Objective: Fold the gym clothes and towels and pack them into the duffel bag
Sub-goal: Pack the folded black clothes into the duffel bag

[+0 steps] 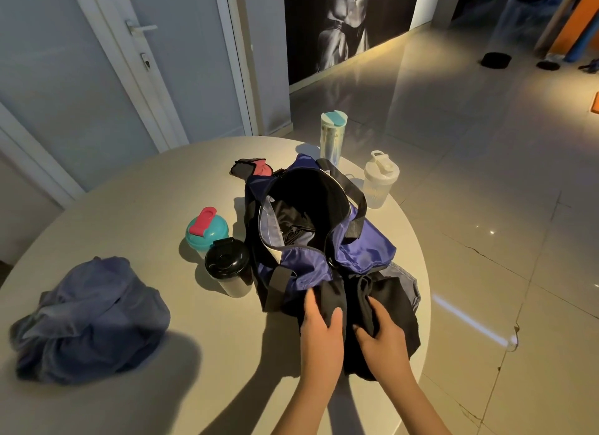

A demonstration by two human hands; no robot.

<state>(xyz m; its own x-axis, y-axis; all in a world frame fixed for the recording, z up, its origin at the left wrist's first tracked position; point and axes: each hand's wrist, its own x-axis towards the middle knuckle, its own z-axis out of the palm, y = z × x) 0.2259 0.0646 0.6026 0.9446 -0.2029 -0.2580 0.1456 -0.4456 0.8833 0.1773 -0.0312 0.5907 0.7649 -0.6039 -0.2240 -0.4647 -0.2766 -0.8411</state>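
I have left hand [321, 334] and right hand [385, 340] both gripping black garment [400, 305]. Just ahead of them duffel bag [366, 243] gapes, long axis running away; left hand nearer mouth.

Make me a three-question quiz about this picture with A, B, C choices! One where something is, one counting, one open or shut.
1. Where is the crumpled blue cloth? A) inside the duffel bag B) on the table, left of the bag C) on the floor
2. How many drink bottles stand on the table? A) two B) six C) four
3. The duffel bag is: A) open B) zipped shut C) upside down
Answers: 1 B, it lies on the tabletop apart from the bag; 2 C, red-capped bottle, black-lidded bottle, tall bottle, clear bottle; 3 A, its dark inside shows.
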